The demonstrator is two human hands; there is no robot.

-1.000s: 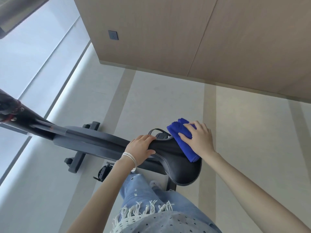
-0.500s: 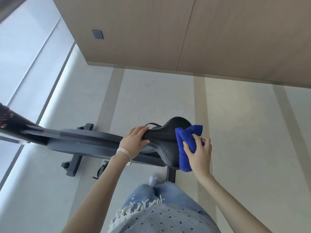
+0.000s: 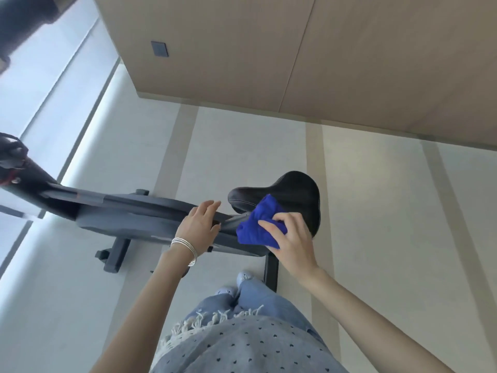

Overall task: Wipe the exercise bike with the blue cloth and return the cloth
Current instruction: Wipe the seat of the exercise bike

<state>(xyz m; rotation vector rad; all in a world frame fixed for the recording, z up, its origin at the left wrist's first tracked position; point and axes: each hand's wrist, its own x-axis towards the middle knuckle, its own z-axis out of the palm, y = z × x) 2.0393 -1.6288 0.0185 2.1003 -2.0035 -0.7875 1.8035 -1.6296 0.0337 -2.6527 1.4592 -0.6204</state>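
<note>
We wear silver bangles [image 3: 185, 247] on our left wrist, a dotted grey-blue top [image 3: 242, 345] with white fringe [image 3: 193, 323], pale jeans [image 3: 266, 297], light shoes [image 3: 244, 276].

A pale wood-panelled wall [image 3: 376, 57] is running across the room well beyond the right grip [image 3: 294, 239], its panels meeting at thin seams. A small dark plate [image 3: 159, 49] is sitting on that wall, far beyond the grip and to its left. A light grey floor [image 3: 242, 146] is spreading beneath and around the grip, with beige stripes [image 3: 313, 157] running away towards the wall. Far to the grip's left, a tall window [image 3: 45, 84] is letting in cool, bright daylight, which is washing over the floor beside it.
</note>
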